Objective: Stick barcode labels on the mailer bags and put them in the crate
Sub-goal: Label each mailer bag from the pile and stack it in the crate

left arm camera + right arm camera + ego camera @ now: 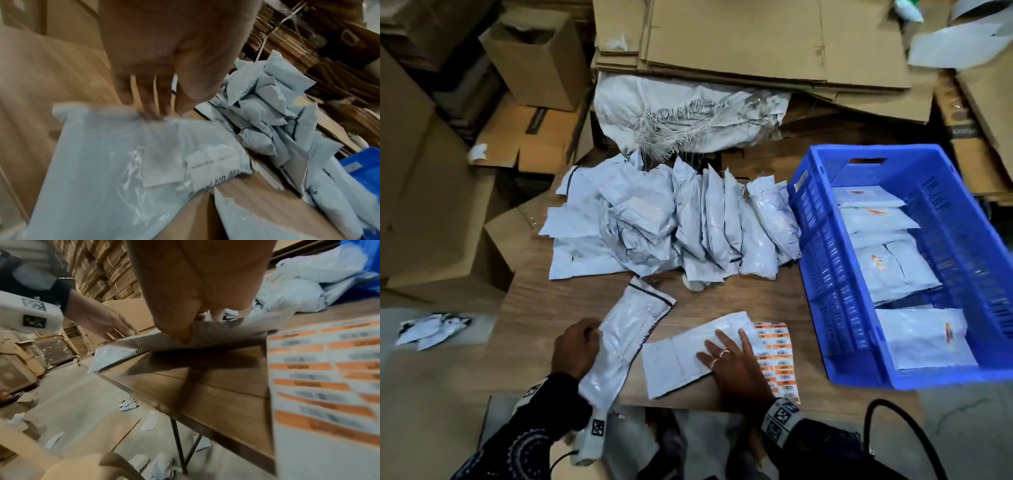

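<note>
Several labelled mailer bags [900, 263] already lie in the blue crate [825, 240], but a big unlabelled pile [671, 222] waits beside it on the worktop [739, 301]. Near the crate, the left hand [575, 346] pinches one mailer bag [626, 339]. The right hand [736, 366] presses flat, fingers spread, on another bag [681, 356] beside the label sheet [777, 359].

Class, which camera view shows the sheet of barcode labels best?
The head view: the label sheet lies whole on the table, partly under the right hand. The right wrist view shows it close but blurred and cropped; the left wrist view misses it.
</note>
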{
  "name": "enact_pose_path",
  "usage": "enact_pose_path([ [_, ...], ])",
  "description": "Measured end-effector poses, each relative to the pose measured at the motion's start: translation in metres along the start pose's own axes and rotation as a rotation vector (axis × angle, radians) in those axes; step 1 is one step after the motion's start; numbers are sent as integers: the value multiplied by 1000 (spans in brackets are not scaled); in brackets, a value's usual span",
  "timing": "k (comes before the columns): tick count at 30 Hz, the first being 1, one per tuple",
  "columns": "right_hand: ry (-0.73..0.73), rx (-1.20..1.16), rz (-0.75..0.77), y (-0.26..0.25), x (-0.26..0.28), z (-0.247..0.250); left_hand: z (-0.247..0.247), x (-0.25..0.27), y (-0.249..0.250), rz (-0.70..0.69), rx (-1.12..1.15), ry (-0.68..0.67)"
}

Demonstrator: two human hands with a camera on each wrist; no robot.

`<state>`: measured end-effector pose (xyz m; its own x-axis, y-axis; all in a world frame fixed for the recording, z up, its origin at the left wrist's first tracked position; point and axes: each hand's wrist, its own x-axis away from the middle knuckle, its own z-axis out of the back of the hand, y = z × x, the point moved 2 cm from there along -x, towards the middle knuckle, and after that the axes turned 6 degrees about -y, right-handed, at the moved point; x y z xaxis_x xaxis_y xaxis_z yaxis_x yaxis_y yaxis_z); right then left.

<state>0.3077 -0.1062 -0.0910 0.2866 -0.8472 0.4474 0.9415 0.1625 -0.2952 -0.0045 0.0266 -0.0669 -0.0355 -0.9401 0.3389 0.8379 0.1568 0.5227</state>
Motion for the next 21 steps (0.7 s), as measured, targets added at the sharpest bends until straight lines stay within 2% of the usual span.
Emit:
enact_pose_path([
  [2,-64,27,-2,-9,-7,-5,9,-2,-4,-87,-100,122],
  [4,-131,47,-3,-15,-15,-5,11,5,7,-275,-173,202],
  [5,-142,54,8,-15,-18,-6,8,13,20,-390,-188,193],
  [8,-35,55,-4,-5,-17,-9,-28,46,58,-746,-197,-27],
  [10,167,-38,-95,2,-3,2,-59,63,66,-896,-299,-191],
  [12,359,-128,-247,13,21,8,-82,65,59,-922,-360,-298],
  [13,396,-153,-335,22,35,5,-89,64,55,-897,-363,-321],
  [16,339,-169,-486,48,69,-16,-98,56,46,-816,-362,-338],
  [19,214,-163,-512,67,73,-31,-98,53,44,-819,-374,-327],
  [21,220,-162,-517,75,66,-24,-95,52,46,-807,-370,-323],
])
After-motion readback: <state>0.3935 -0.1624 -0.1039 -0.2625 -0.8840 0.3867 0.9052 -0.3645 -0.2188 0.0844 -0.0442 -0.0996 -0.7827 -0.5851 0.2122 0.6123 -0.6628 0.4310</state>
